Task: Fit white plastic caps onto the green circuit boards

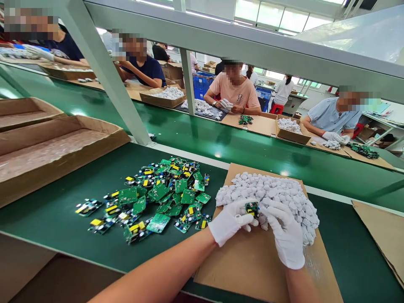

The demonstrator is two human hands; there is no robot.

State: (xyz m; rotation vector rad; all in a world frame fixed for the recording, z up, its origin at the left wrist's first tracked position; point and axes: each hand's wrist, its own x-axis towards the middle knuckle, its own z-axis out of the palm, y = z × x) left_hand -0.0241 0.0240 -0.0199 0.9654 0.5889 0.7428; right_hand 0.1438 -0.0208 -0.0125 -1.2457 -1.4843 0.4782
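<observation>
My left hand, in a white glove, grips a small green circuit board with a yellow part on it. Just to its right is my gloved right hand, its fingers curled in beside the board. What those fingers hold, if anything, is hidden against the white pieces. Both hands are over a brown cardboard sheet, at the near edge of a heap of small white pieces. Left of the hands, a loose pile of circuit boards lies on the green table, some face down.
Shallow cardboard boxes stand at the left. A slanted metal post and a long beam cross in front. Beyond a green conveyor, several people work with similar pieces. Another cardboard sheet lies at the right.
</observation>
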